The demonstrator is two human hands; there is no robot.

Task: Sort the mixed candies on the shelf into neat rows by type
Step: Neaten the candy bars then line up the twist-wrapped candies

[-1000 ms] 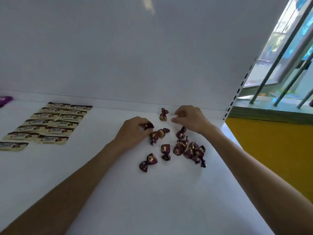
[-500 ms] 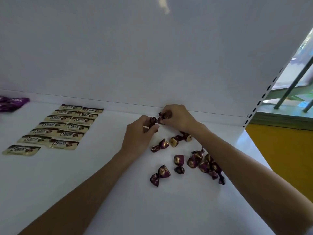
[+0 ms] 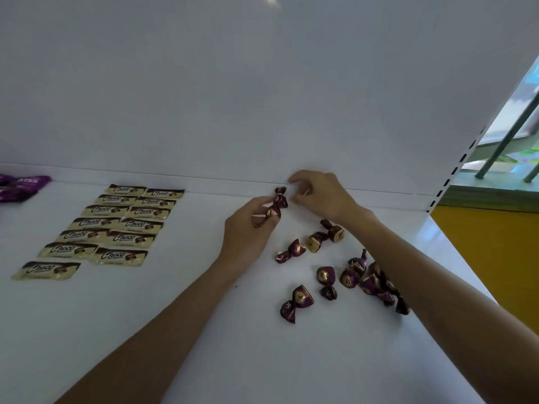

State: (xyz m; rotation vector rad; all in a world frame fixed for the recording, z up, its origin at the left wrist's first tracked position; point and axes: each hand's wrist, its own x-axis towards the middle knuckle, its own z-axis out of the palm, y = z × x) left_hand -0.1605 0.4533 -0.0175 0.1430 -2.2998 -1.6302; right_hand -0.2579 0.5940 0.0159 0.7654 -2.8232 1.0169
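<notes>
Dim, bluish indoor light, daylight from the window (image 3: 522, 112) at right — overexposed, soft shadows, wide-angle bending at edges.

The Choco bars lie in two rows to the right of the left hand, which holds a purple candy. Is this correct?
No. In the head view the Choco bars lie in two rows to the left of the left hand, which holds a purple candy.

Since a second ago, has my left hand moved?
Yes. The left hand moved toward the back wall, carrying a candy up to the rear candy.
</notes>
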